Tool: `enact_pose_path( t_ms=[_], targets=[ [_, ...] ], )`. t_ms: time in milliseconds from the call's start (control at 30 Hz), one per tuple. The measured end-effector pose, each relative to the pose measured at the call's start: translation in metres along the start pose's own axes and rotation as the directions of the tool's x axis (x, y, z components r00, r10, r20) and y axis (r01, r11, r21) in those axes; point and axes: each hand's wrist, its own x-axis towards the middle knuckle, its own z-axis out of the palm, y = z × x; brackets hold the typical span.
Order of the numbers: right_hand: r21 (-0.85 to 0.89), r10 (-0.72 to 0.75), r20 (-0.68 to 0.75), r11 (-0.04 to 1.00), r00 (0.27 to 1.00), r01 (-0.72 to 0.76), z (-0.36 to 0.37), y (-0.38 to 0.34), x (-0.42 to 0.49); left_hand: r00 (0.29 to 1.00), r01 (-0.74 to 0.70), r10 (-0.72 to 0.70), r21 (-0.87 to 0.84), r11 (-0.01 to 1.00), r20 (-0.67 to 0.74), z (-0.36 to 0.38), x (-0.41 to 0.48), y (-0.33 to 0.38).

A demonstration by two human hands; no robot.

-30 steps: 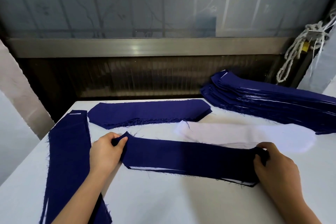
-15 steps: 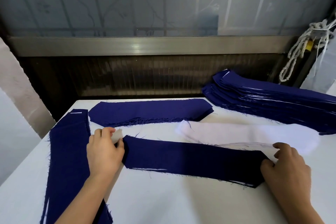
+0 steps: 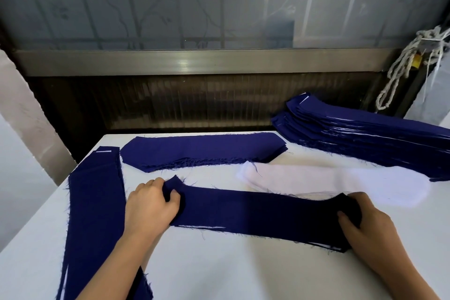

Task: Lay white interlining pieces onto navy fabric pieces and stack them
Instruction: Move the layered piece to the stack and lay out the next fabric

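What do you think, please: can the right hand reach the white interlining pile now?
Probably yes: the right hand grips the long navy fabric strip right beside the white interlining pile; nothing lies between.

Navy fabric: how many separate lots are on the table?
4: left pile along the left edge, back pile, tall stack far right, and the front piece held by left hand and right hand. Layers inside are hidden.

This looks like a garment-cutting workshop: a white tabletop (image 3: pixel 219 275) carries several stacks of identically cut navy fabric pieces (image 3: pixel 365 139), the tallest at the far right, with a pile of white interlining pieces (image 3: pixel 341 182) just beside it. Behind the tabletop is a frosted, barred window (image 3: pixel 170 7), and a knotted rope (image 3: pixel 399 73) hangs at the far right.
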Motion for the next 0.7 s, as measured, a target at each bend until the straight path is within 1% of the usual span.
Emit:
enact_pose_path(
  t_ms=[67,133,233,300,400,467,533,600,633,700],
  targets=[
    [0.063,0.028,0.008,0.998,1.000,-0.028,-0.002,-0.002,-0.003,0.999,0.002,0.000,-0.053,0.999,0.036,-0.004,-0.001,0.000],
    [0.107,0.040,0.007,0.993,0.999,-0.041,-0.004,-0.005,-0.005,0.995,0.040,-0.028,-0.126,0.991,0.097,-0.006,-0.003,0.000],
    [0.150,0.042,0.004,0.988,0.999,-0.042,-0.008,-0.011,-0.010,0.983,0.149,-0.102,-0.326,0.934,0.155,-0.010,-0.002,-0.008],
    [0.212,0.050,0.001,0.976,0.999,-0.049,-0.011,-0.021,-0.017,0.984,0.173,-0.138,-0.444,0.879,0.110,-0.016,0.001,-0.018],
    [0.317,0.063,0.012,0.946,0.998,-0.064,-0.009,-0.043,-0.037,0.983,0.136,-0.181,-0.511,0.849,-0.040,-0.034,0.010,-0.037],
    [0.451,0.059,0.054,0.889,0.997,-0.077,0.000,-0.063,-0.053,0.973,0.110,-0.192,-0.479,0.871,-0.126,-0.049,0.020,-0.050],
    [0.595,0.009,0.128,0.799,0.992,-0.084,0.014,-0.084,-0.072,0.967,0.118,-0.197,-0.402,0.908,-0.161,-0.065,0.034,-0.063],
    [0.680,-0.068,0.204,0.728,0.977,-0.092,0.027,-0.107,-0.094,0.962,0.143,-0.205,-0.309,0.940,-0.178,-0.077,0.052,-0.077],
    [0.704,-0.134,0.209,0.709,0.969,-0.054,0.036,-0.120,-0.107,0.965,0.158,-0.203,-0.247,0.956,-0.167,-0.083,0.063,-0.085],
    [0.713,-0.302,0.176,0.696,0.937,0.090,0.050,-0.140,-0.125,0.981,0.165,-0.174,-0.096,0.982,-0.088,-0.093,0.086,-0.100]
  ],
)
